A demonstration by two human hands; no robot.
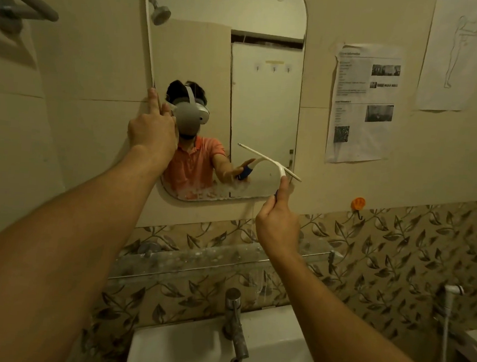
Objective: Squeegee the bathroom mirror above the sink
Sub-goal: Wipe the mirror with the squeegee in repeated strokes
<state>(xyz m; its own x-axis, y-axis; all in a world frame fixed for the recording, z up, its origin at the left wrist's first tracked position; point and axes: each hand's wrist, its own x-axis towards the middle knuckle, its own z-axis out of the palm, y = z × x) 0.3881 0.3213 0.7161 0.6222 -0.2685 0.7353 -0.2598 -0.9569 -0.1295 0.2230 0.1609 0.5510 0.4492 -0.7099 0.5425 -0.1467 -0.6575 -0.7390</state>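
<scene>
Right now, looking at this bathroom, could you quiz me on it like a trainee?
1. True or false: the left hand holds the squeegee.
2. The squeegee's blade is at which part of the mirror? A) top left B) lower right C) top centre
3. Fill in: white suds lie along the mirror's ____ edge.
Key: 1 false, the right hand grips it while the left hand touches the mirror's left edge; 2 B; 3 bottom.
</scene>
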